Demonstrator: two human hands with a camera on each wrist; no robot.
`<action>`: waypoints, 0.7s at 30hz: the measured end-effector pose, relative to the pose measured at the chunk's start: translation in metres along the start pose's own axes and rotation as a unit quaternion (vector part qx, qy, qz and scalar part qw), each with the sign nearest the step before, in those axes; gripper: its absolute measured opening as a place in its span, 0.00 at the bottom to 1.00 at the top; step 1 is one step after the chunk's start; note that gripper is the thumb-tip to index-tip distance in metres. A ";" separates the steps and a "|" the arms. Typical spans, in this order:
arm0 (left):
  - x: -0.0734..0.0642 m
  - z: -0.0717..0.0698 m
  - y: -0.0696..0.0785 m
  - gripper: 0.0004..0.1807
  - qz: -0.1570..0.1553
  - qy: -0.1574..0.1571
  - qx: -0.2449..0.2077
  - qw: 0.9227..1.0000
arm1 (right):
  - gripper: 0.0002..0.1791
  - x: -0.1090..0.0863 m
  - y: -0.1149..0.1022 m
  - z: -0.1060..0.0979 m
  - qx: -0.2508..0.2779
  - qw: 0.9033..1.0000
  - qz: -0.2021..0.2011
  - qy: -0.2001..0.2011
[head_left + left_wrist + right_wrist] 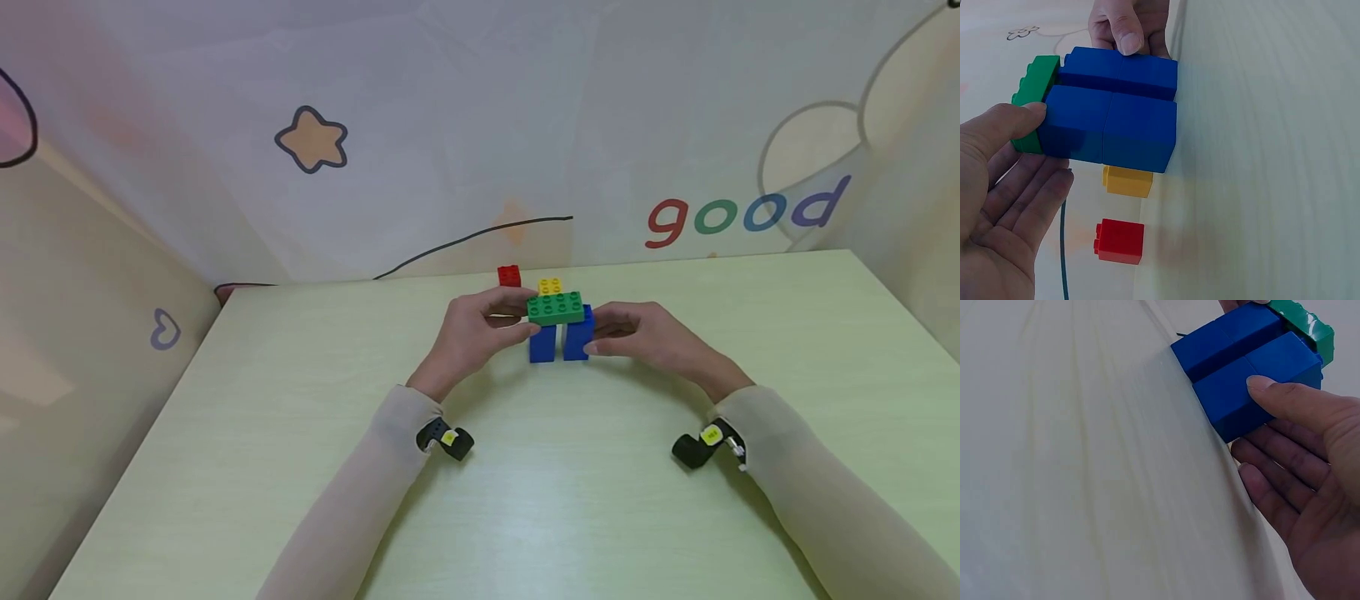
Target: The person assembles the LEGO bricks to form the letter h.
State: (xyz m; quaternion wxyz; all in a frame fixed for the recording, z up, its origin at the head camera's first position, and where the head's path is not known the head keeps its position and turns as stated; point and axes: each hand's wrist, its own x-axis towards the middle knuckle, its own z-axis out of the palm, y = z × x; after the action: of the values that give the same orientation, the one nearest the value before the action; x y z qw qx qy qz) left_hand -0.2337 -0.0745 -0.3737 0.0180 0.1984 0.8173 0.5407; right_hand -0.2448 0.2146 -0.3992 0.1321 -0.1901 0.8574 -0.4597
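Note:
Two blue toy-brick stacks, a left one (542, 344) and a right one (577, 340), stand side by side with a narrow gap. Each is made of two bricks. Across their tops lies a long green brick (556, 308), studs up; the right stack's studs show partly beyond its end. My left hand (477, 332) pinches the green brick at its left end, thumb (1034, 112) near the seam with the blue stack. From the other side my right hand (637, 337) grips the right blue stack, thumb on its near face and fingers behind.
Behind the blue stacks stands a yellow brick (550, 286). A red brick (508, 276) sits farther left, close to the table's back edge. The pale table (525, 517) meets a printed backdrop (465, 150) at the back.

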 end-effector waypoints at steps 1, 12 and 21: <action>0.000 0.000 0.000 0.24 0.001 0.000 0.000 1.000 | 0.29 0.000 -0.001 -0.001 0.000 1.000 0.000 -0.002; 0.001 0.000 -0.001 0.24 0.002 0.002 0.009 1.000 | 0.38 -0.005 -0.019 -0.014 0.014 0.999 -0.031 0.030; 0.001 0.000 -0.001 0.24 0.001 0.002 0.010 1.000 | 0.28 -0.006 -0.039 -0.003 0.041 0.993 -0.077 0.084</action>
State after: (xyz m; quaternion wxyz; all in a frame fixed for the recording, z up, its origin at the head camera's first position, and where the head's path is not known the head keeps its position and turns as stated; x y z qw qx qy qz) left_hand -0.2347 -0.0746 -0.3740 0.0133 0.1983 0.8227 0.5326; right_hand -0.2325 0.1999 -0.3651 0.0320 -0.2104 0.8287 -0.5176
